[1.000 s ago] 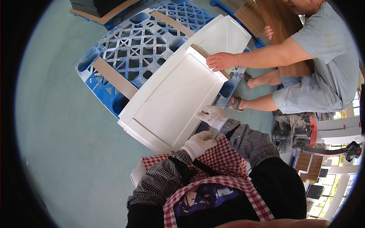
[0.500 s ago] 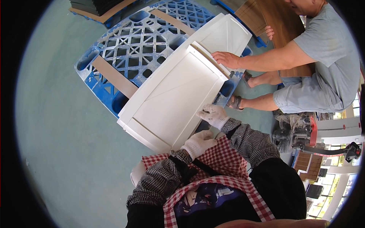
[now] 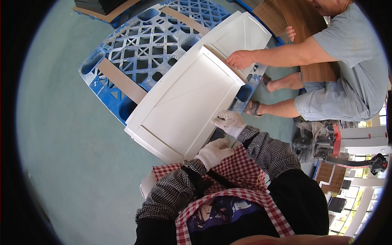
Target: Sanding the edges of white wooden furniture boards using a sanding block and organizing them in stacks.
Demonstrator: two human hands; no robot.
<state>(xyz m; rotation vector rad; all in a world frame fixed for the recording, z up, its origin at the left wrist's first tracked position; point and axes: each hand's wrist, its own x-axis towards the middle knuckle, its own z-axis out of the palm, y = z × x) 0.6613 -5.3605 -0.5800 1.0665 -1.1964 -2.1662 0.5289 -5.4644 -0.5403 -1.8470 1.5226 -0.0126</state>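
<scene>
A long white panel [image 3: 183, 106] with a raised frame lies across a blue plastic pallet [image 3: 96, 83]. My right hand [image 3: 229, 122], in a white knit glove, is beside the panel's right edge, fingers curled into a pinch; whatever they may hold is too small to tell. Lower down, my left hand [image 3: 214, 154], also gloved, hovers near the panel's close end and in front of my checked apron [image 3: 241, 165]. Its fingers are folded together, and their inner side is hidden. Across from me a co-worker's bare hand [image 3: 241, 59] touches a narrow crosspiece [image 3: 223, 64] on the panel.
Two tan cardboard strips [image 3: 122, 81] lie on the pallet. The co-worker [image 3: 347, 61] sits at the right, holding a brown board [image 3: 312, 32] upright with the other hand. Dark stacked sheets [image 3: 96, 5] stand at the far left. Plastic-wrapped items [image 3: 312, 136] sit at the right.
The co-worker's hand on the crosspiece has shifted slightly and its fingers have curled in from a flatter pose. My own hands have hardly moved.
</scene>
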